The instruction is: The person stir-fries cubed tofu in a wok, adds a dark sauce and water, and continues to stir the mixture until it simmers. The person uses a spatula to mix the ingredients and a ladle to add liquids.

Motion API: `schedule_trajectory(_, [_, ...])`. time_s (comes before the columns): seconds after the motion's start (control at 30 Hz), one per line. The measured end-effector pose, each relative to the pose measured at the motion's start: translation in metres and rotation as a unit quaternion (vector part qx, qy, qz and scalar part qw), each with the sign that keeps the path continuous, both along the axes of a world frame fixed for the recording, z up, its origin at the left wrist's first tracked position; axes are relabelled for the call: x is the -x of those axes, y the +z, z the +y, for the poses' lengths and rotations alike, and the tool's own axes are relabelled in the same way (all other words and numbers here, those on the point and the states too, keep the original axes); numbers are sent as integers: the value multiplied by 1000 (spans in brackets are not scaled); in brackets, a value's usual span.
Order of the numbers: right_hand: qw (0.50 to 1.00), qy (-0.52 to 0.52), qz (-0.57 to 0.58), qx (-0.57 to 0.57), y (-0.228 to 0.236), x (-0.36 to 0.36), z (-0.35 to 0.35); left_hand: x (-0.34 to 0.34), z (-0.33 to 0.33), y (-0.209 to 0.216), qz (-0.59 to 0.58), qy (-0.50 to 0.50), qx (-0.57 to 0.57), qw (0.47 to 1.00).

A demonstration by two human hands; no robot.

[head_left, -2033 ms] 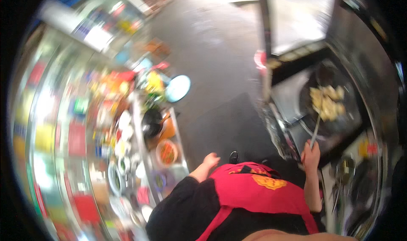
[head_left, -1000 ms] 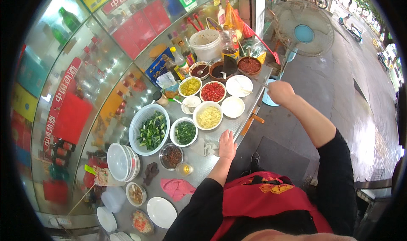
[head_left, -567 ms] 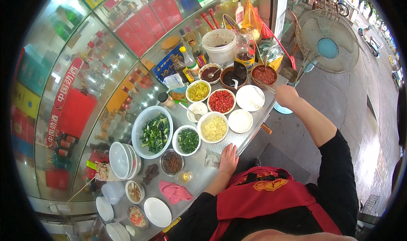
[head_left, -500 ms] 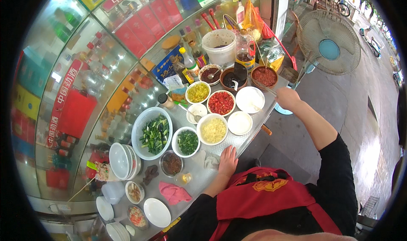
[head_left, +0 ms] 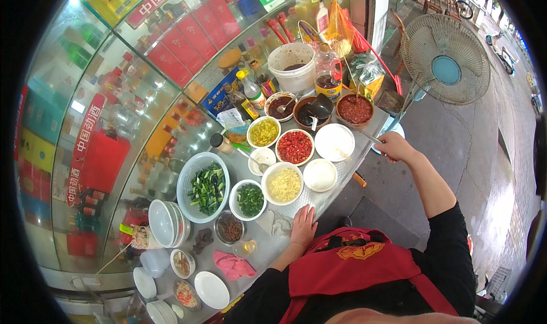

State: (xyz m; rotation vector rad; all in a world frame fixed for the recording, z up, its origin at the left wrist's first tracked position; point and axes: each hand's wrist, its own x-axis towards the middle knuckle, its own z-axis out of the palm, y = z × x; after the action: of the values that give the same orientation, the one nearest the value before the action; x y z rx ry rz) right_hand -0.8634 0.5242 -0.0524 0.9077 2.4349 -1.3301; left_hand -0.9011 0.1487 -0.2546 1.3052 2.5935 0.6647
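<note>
My right hand (head_left: 394, 147) pinches the thin metal handle of a spoon (head_left: 367, 134) at the table's right edge. Its far end reaches toward the near rim of a brown bowl of red chili sauce (head_left: 354, 109); the spoon's head cannot be made out. A white bowl of white stuff (head_left: 335, 142) is just left of the handle. Fingers apart, my left hand (head_left: 303, 226) lies flat on the metal table near a crumpled pale cloth (head_left: 280, 224). Beyond it are bowls of minced garlic (head_left: 285, 184), chopped red chili (head_left: 295, 147) and chopped greens (head_left: 250, 200).
A large bowl of cut greens (head_left: 206, 187), stacked white bowls (head_left: 165, 221) and a pink cloth (head_left: 234, 264) occupy the left. Bottles, a white bucket (head_left: 292, 67) and a dark sauce bowl (head_left: 310, 114) line the back. A standing fan (head_left: 446, 67) is at the right.
My right hand has drawn a little nearer and to the right, pulling the spoon handle back from the chili sauce. My left hand stays on the table.
</note>
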Motion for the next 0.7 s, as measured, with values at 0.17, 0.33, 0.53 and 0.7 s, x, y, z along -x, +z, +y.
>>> schedule_trajectory(0.17, [992,-56,7,114,-3,-8,7,0,0,-3,11,-2,-1,1000])
schedule_trajectory(0.33, [981,-85,22,171,-4,-16,2,-1,-2,1,12,0,-13,1000])
schedule_trajectory(0.53, [962,-128,62,233,-13,-23,-18,-1,-4,-1,26,-7,-51,998])
schedule_trajectory(0.7, [965,-101,76,230,-33,-28,-38,1,-4,-5,18,-18,-66,998])
